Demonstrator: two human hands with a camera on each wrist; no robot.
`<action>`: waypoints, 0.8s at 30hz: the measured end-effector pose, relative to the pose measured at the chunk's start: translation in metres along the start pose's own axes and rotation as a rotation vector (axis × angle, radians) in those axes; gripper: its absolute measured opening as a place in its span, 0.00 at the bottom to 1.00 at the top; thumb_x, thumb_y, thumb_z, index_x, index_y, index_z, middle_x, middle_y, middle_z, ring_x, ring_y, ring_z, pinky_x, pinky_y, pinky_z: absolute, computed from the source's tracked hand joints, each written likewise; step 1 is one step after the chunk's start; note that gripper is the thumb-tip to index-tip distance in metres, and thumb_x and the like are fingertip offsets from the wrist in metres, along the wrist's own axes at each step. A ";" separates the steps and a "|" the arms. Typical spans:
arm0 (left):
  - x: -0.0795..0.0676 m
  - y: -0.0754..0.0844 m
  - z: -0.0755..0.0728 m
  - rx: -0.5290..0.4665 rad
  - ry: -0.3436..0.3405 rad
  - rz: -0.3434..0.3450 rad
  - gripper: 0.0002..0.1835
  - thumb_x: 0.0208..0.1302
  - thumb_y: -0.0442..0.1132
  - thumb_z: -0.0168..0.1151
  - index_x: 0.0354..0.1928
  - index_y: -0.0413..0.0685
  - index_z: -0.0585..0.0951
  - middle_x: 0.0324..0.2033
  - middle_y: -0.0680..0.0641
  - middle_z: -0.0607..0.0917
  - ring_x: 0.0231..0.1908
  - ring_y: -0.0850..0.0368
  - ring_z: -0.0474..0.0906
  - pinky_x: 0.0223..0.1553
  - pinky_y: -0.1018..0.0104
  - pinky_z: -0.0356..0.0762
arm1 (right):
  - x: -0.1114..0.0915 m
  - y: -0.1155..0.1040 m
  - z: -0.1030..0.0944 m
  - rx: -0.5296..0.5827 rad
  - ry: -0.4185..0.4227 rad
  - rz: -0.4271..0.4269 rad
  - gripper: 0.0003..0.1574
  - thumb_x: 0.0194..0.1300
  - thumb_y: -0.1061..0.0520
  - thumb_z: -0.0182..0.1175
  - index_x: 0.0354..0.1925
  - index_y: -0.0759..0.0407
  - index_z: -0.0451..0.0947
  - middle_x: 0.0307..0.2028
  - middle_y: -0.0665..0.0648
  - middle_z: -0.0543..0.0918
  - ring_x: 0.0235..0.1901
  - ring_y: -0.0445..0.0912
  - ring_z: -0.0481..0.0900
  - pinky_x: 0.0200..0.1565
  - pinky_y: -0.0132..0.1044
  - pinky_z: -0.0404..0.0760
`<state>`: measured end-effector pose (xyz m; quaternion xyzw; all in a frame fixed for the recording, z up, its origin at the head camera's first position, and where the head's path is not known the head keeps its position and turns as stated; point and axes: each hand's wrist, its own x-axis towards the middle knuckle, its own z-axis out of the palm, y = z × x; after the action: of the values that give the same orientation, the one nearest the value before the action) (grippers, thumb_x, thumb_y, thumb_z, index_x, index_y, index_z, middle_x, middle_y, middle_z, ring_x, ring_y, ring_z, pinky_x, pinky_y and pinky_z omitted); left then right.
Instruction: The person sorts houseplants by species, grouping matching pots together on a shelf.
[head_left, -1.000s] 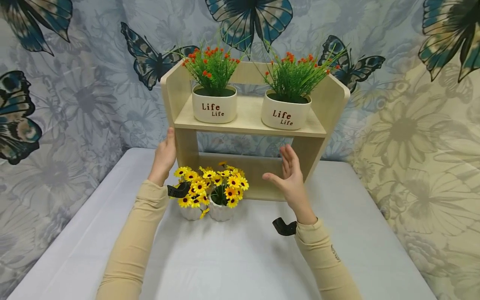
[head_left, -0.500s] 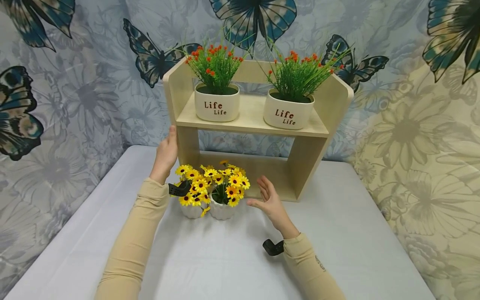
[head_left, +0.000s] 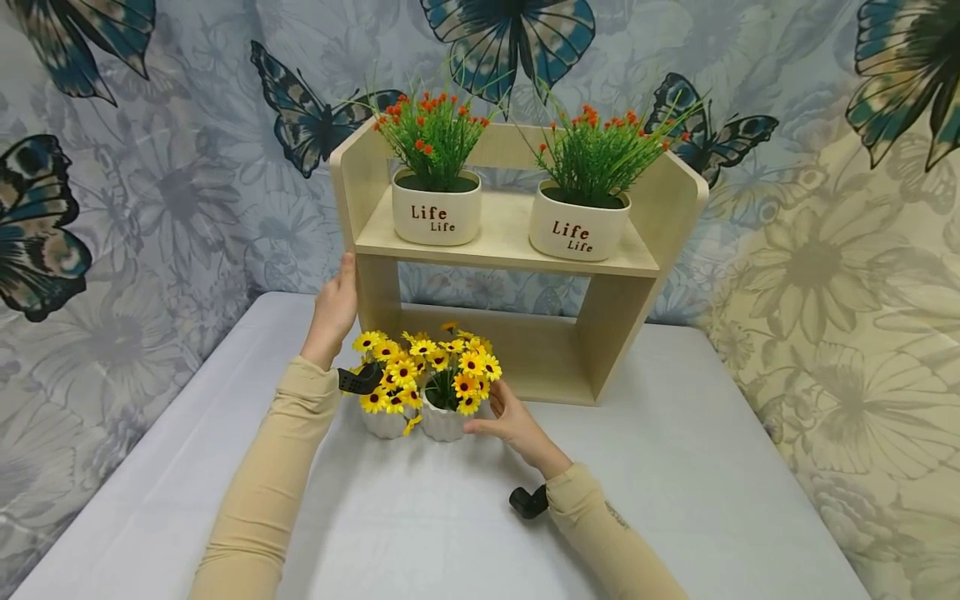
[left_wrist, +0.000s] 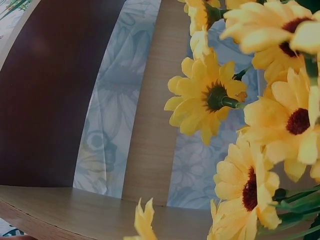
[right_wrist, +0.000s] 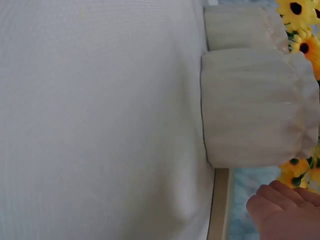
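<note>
A pale wooden two-tier shelf (head_left: 517, 258) stands on the white table. My left hand (head_left: 333, 312) rests along the outer face of its left side panel, fingers straight and pointing up. In front of the shelf are two small white ribbed pots of yellow daisies, a left pot (head_left: 385, 425) and a right pot (head_left: 442, 423). My right hand (head_left: 517, 425) is at the right side of the right pot, thumb toward its front and fingers toward the back. In the right wrist view, that pot (right_wrist: 255, 110) stands on the cloth with the curved fingers just beside it.
On the upper tier stand two white oval pots marked "Life", the left planter (head_left: 437, 212) and the right planter (head_left: 579, 225), with red-flowered greenery. The lower tier (head_left: 540, 358) lies behind the daisies. A butterfly-printed cloth (head_left: 810, 242) hangs behind the table.
My right hand has moved left and down from in front of the shelf's lower opening to the right daisy pot. My left hand has stayed at the side panel.
</note>
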<state>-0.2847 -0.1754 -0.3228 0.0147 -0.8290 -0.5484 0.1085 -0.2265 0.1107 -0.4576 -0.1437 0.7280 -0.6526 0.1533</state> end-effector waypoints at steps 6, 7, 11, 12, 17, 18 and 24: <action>-0.001 0.000 0.000 0.002 -0.009 0.001 0.48 0.62 0.72 0.23 0.70 0.40 0.53 0.68 0.39 0.53 0.66 0.41 0.48 0.64 0.48 0.48 | 0.009 0.008 0.010 -0.001 -0.016 -0.033 0.67 0.53 0.58 0.70 0.72 0.62 0.32 0.71 0.64 0.38 0.68 0.57 0.43 0.64 0.46 0.51; 0.000 0.000 0.000 0.003 -0.007 0.001 0.48 0.62 0.72 0.23 0.70 0.40 0.53 0.68 0.39 0.53 0.66 0.41 0.48 0.64 0.47 0.48 | 0.011 0.009 0.012 0.000 -0.020 -0.049 0.67 0.52 0.59 0.71 0.72 0.59 0.33 0.71 0.62 0.40 0.68 0.55 0.44 0.64 0.46 0.52; 0.000 -0.001 -0.001 0.010 -0.004 0.000 0.48 0.62 0.72 0.23 0.70 0.41 0.53 0.68 0.39 0.54 0.66 0.41 0.48 0.64 0.46 0.48 | 0.015 0.012 0.017 -0.014 -0.031 -0.111 0.65 0.49 0.60 0.73 0.72 0.51 0.39 0.70 0.56 0.49 0.67 0.52 0.51 0.64 0.47 0.54; 0.000 -0.001 -0.001 0.010 -0.003 0.001 0.48 0.62 0.72 0.23 0.70 0.40 0.53 0.68 0.39 0.54 0.66 0.41 0.49 0.64 0.46 0.48 | 0.016 0.012 0.018 -0.020 -0.030 -0.116 0.65 0.49 0.61 0.73 0.71 0.50 0.40 0.69 0.56 0.51 0.66 0.51 0.53 0.63 0.47 0.55; 0.000 -0.002 0.000 0.008 0.006 0.006 0.48 0.62 0.72 0.23 0.70 0.40 0.54 0.68 0.38 0.54 0.66 0.40 0.49 0.63 0.46 0.49 | 0.015 0.003 0.022 -0.030 -0.035 -0.110 0.61 0.48 0.63 0.73 0.70 0.51 0.46 0.65 0.55 0.60 0.63 0.49 0.60 0.62 0.46 0.59; 0.000 -0.002 0.000 0.007 0.007 0.007 0.48 0.62 0.72 0.23 0.70 0.40 0.54 0.68 0.38 0.54 0.66 0.40 0.49 0.63 0.46 0.49 | 0.014 -0.001 0.023 -0.037 -0.037 -0.112 0.59 0.48 0.62 0.73 0.70 0.52 0.48 0.65 0.56 0.62 0.63 0.50 0.60 0.62 0.47 0.59; 0.000 -0.001 0.000 -0.005 0.006 0.004 0.47 0.62 0.72 0.23 0.70 0.41 0.53 0.68 0.39 0.54 0.66 0.41 0.49 0.64 0.47 0.48 | 0.009 -0.015 0.029 -0.089 -0.046 -0.099 0.54 0.50 0.63 0.71 0.69 0.56 0.52 0.63 0.56 0.64 0.62 0.50 0.61 0.62 0.47 0.58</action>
<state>-0.2845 -0.1759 -0.3239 0.0142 -0.8273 -0.5503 0.1121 -0.2226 0.0795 -0.4459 -0.2010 0.7447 -0.6228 0.1308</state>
